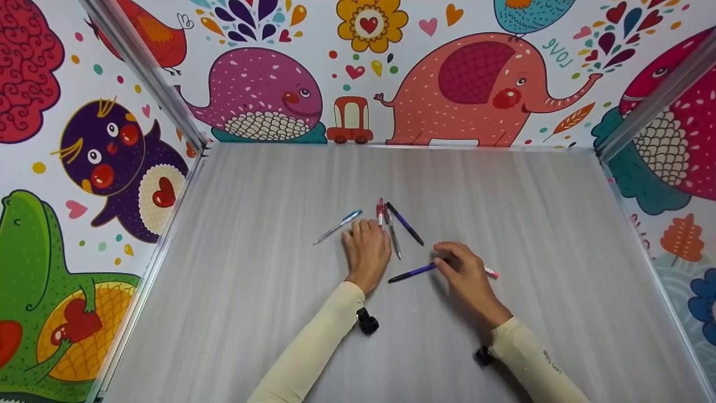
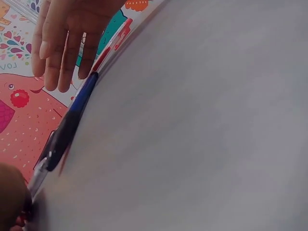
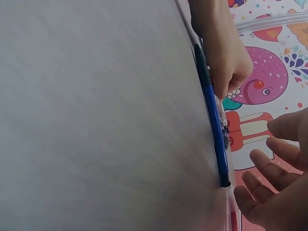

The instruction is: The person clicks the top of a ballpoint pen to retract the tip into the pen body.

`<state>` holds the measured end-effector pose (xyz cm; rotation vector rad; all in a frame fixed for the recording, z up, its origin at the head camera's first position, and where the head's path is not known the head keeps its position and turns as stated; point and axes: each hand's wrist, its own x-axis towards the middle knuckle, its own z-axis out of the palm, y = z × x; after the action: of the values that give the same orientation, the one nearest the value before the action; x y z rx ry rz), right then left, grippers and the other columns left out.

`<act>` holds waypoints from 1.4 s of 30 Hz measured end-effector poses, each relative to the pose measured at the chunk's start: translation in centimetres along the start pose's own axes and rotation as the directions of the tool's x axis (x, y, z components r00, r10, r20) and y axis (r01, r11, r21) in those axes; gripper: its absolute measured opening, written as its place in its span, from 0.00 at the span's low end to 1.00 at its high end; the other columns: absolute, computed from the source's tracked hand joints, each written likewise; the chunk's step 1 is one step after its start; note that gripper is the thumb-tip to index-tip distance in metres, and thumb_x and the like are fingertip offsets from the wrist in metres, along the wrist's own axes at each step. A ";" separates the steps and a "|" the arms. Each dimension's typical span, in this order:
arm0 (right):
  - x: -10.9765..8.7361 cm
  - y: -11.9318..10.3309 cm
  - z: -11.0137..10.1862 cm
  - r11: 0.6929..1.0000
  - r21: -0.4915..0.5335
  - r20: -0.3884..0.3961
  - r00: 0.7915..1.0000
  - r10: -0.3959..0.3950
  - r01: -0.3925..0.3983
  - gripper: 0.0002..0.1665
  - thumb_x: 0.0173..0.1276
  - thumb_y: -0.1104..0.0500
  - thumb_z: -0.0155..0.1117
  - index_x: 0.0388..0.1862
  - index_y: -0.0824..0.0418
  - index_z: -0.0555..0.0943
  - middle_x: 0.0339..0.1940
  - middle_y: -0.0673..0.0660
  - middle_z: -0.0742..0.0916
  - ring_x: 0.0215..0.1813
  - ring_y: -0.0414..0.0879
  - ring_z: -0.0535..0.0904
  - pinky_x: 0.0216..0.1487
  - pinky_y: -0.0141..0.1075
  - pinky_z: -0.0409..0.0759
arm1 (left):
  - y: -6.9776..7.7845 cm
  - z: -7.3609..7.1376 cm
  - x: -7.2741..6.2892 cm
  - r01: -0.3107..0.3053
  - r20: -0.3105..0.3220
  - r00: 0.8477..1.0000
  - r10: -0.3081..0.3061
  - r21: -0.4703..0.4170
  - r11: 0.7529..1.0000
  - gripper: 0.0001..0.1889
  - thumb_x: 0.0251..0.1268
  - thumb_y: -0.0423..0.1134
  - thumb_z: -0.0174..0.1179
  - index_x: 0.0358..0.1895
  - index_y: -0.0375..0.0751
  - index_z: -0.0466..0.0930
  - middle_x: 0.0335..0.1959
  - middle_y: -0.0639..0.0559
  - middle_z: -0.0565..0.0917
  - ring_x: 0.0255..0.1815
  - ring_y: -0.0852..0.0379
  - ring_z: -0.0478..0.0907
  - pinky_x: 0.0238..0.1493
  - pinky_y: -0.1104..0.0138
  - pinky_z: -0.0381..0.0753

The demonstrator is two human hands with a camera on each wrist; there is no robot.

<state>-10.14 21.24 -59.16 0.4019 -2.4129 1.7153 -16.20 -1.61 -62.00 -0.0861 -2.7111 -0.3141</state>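
Fingers curled down, my left hand (image 1: 367, 252) grips the lower end of a red pen (image 1: 380, 211); its fingertips are hidden in the head view. Close on its right lie a clear-grey pen (image 1: 394, 238) and a dark pen (image 1: 405, 224). A clear pen with a blue end (image 1: 338, 226) is on its left. My right hand (image 1: 464, 274), empty and with loosely bent fingers, hovers over a blue pen with a black grip (image 1: 413, 272). Behind it, another red pen (image 1: 491, 272) shows only its end in the head view; the left wrist view shows more of that pen (image 2: 113, 43).
The pens lie on a pale wood-grain table (image 1: 251, 313). Walls with cartoon animals (image 1: 458, 89) border its back and sides, with metal posts (image 1: 151, 73) at the back corners. Black wrist cameras (image 1: 367, 322) sit on both sleeves.
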 end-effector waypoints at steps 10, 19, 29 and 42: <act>0.0 0.0 -0.3 1.000 0.004 -0.009 1.000 -0.013 0.013 0.14 0.75 0.73 0.72 0.57 0.70 0.88 0.59 0.61 0.90 0.60 0.61 0.87 0.64 0.30 0.81 | -1.2 -1.0 0.3 -0.022 -0.048 0.999 0.025 0.048 0.999 0.10 0.78 0.38 0.63 0.37 0.35 0.86 0.34 0.43 0.88 0.38 0.46 0.83 0.39 0.55 0.77; -0.1 0.1 -0.5 1.000 0.008 -0.001 1.000 -0.001 0.001 0.14 0.74 0.74 0.71 0.57 0.72 0.87 0.59 0.64 0.89 0.62 0.58 0.86 0.66 0.30 0.81 | -2.6 -2.4 -0.6 -0.048 -0.069 0.997 0.038 -0.151 0.987 0.07 0.72 0.36 0.71 0.36 0.36 0.88 0.35 0.43 0.90 0.41 0.44 0.85 0.41 0.54 0.76; -0.1 -0.1 -0.1 1.000 -0.022 -0.029 0.999 -0.020 0.019 0.15 0.71 0.74 0.74 0.56 0.69 0.89 0.57 0.62 0.91 0.57 0.60 0.88 0.62 0.33 0.82 | -2.9 -4.9 -1.5 0.041 0.073 0.997 -0.010 -0.434 0.900 0.03 0.73 0.35 0.74 0.40 0.39 0.94 0.33 0.49 0.90 0.37 0.50 0.85 0.42 0.55 0.80; 0.0 -0.5 -0.2 0.999 -0.013 0.009 0.999 0.039 -0.038 0.14 0.76 0.70 0.72 0.58 0.70 0.88 0.59 0.63 0.90 0.61 0.60 0.87 0.66 0.28 0.79 | -1.5 -7.0 -2.2 0.112 0.213 0.977 0.031 -0.623 0.774 0.02 0.71 0.32 0.75 0.41 0.39 0.96 0.35 0.51 0.91 0.35 0.59 0.83 0.39 0.63 0.82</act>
<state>-9.98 21.33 -58.68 0.3651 -2.4527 1.7162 -11.59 -4.68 -56.94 -0.2651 -2.6821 -1.2978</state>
